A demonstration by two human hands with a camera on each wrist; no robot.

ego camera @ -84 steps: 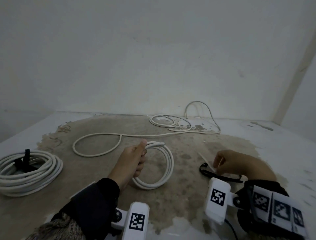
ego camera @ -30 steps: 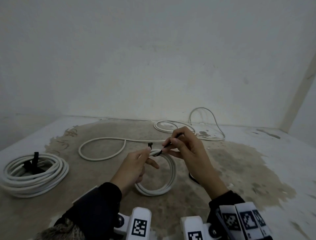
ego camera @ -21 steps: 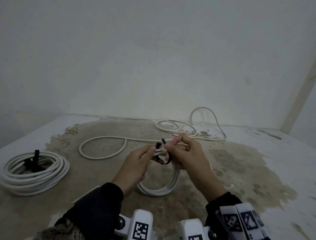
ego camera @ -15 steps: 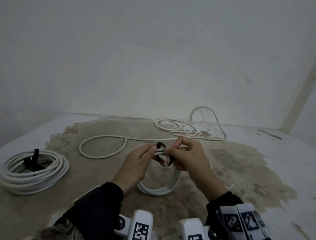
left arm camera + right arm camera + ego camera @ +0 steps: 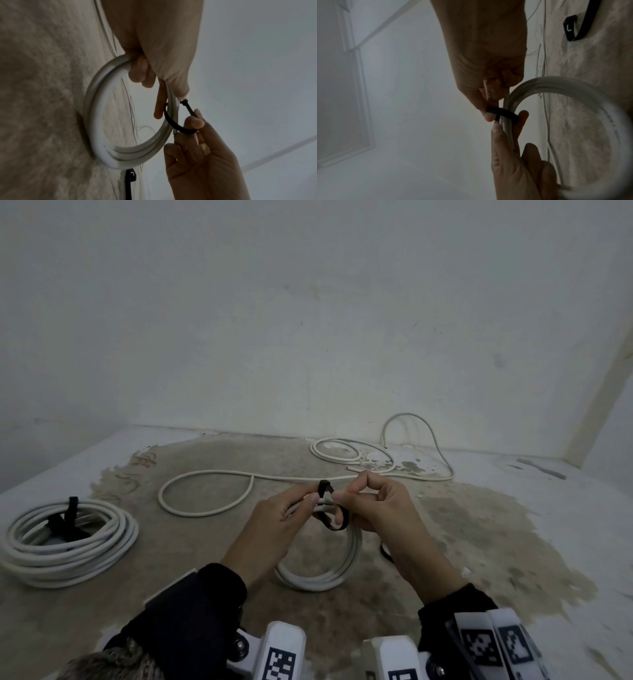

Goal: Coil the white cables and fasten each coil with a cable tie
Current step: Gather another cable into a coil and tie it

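A small white cable coil (image 5: 329, 571) stands on edge on the floor, and my left hand (image 5: 310, 503) pinches its top strands. My right hand (image 5: 337, 498) pinches a black cable tie (image 5: 334, 517) that is looped loosely round those strands beside the left thumb. In the left wrist view the tie (image 5: 173, 122) curves under the coil (image 5: 96, 115), its head by my left thumb tip. In the right wrist view the tie (image 5: 505, 113) crosses the coil (image 5: 573, 88) between my right fingertips and left index finger.
A larger white coil (image 5: 68, 539), bound with a black tie, lies on the floor at left. A loose white cable (image 5: 205, 491) loops across the middle and runs to more cable (image 5: 376, 453) by the back wall. A spare black tie (image 5: 130, 180) lies under the small coil.
My right hand left the floor at right with a black tie, brought it to the coil's top and looped it round the strands. Over the last half second the hands barely moved.
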